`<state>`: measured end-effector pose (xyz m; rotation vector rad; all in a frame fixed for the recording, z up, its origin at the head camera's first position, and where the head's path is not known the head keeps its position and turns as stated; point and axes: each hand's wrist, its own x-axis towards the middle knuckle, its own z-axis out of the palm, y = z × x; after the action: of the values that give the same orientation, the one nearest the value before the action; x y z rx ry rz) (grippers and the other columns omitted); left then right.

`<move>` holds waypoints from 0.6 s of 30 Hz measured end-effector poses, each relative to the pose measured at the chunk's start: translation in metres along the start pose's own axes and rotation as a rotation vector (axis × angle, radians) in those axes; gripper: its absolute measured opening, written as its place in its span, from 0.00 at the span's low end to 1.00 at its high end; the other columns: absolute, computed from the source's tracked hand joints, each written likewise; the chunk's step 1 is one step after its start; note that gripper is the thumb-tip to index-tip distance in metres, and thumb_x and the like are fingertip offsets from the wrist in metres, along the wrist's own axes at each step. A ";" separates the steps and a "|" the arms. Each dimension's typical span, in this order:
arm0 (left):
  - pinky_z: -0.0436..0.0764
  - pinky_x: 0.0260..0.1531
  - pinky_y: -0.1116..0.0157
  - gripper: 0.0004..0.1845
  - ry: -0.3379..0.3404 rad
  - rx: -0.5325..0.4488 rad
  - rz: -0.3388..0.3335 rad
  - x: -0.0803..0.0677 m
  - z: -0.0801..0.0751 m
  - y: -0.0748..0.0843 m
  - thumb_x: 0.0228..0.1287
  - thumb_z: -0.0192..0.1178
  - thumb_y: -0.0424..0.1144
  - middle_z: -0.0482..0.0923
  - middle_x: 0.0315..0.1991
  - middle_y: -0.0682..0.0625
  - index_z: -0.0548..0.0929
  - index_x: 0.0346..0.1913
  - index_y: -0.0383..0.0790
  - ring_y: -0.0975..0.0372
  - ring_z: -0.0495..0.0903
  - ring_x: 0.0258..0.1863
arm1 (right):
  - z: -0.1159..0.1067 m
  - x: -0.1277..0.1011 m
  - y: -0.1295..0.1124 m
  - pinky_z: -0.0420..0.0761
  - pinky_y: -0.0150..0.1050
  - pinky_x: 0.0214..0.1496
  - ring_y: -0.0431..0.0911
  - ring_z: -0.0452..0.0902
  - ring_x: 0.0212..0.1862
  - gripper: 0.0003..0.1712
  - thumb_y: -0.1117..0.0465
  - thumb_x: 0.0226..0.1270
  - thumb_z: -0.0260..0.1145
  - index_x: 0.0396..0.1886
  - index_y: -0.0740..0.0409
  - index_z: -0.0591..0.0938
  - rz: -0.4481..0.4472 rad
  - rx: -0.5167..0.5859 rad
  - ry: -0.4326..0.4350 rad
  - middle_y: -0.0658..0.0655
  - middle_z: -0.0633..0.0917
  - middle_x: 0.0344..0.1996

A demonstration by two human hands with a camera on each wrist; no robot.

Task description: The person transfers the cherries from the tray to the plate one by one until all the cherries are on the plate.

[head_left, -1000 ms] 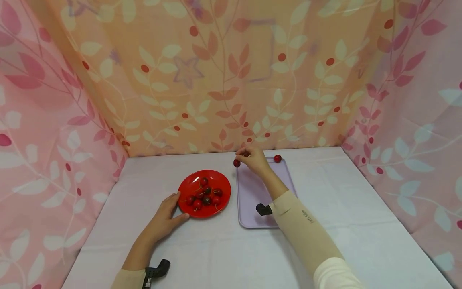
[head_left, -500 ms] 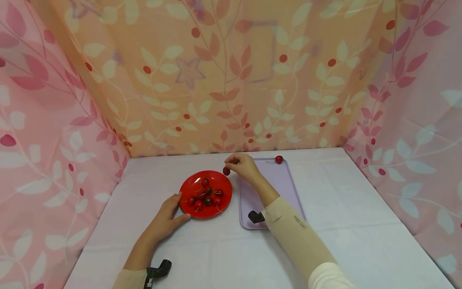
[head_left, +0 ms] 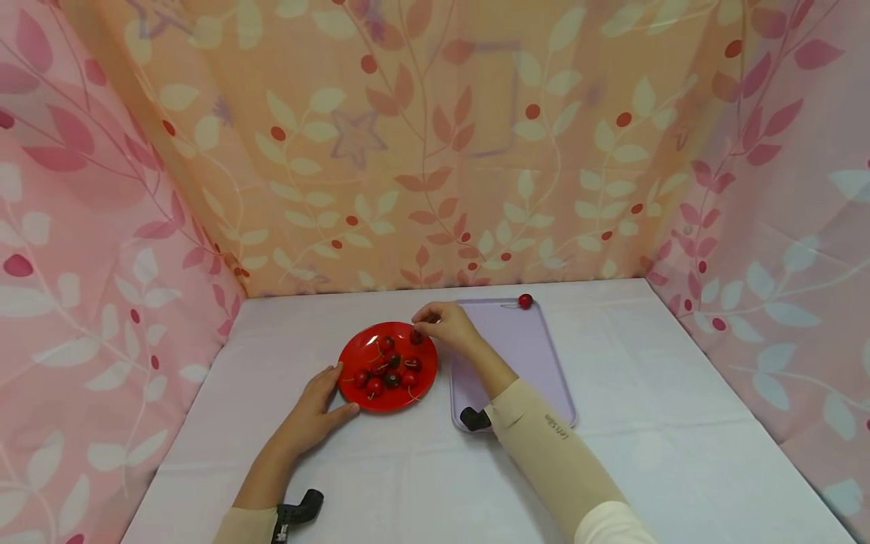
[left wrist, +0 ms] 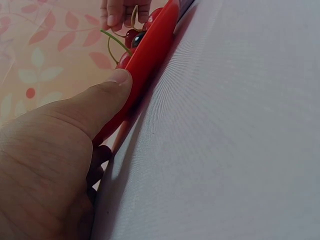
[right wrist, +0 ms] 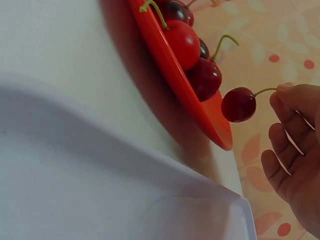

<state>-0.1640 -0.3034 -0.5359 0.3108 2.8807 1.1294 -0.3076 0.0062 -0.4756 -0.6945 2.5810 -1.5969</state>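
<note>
A red plate [head_left: 360,355] with several cherries on it sits on the white tablecloth. My right hand [head_left: 443,325] pinches the stem of a cherry [head_left: 417,337] and holds it over the plate's far right rim; in the right wrist view that cherry [right wrist: 238,104] hangs just above the plate [right wrist: 200,107]. My left hand [head_left: 314,406] rests flat on the cloth with its thumb [left wrist: 107,95] against the plate's near left edge [left wrist: 150,55]. Right of the plate lies a lilac tray [head_left: 537,355], and one cherry [head_left: 525,301] sits at its far edge.
Leaf-patterned pink and orange fabric walls close in the table at the left, back and right. The white cloth [head_left: 680,408] stretches to the right of the tray and toward the front edge.
My right hand has carried the cherry leftward from over the tray's far left corner to above the plate's far right rim. The left hand has not moved.
</note>
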 end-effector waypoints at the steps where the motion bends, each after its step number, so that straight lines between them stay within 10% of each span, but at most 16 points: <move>1: 0.58 0.72 0.33 0.54 0.001 0.003 0.001 0.000 0.000 0.000 0.63 0.66 0.65 0.52 0.81 0.40 0.54 0.83 0.44 0.43 0.48 0.81 | 0.002 0.000 -0.001 0.83 0.35 0.43 0.44 0.82 0.40 0.05 0.61 0.68 0.72 0.41 0.55 0.90 0.000 0.001 -0.006 0.49 0.90 0.34; 18: 0.57 0.72 0.33 0.53 0.013 0.002 0.022 0.000 0.002 -0.001 0.63 0.66 0.64 0.53 0.81 0.39 0.55 0.82 0.42 0.42 0.48 0.80 | 0.021 -0.006 0.002 0.83 0.35 0.48 0.40 0.84 0.39 0.02 0.61 0.68 0.72 0.39 0.51 0.89 0.011 -0.007 -0.067 0.47 0.89 0.33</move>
<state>-0.1643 -0.3029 -0.5377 0.3379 2.8970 1.1356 -0.2975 -0.0086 -0.4884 -0.7199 2.5400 -1.5345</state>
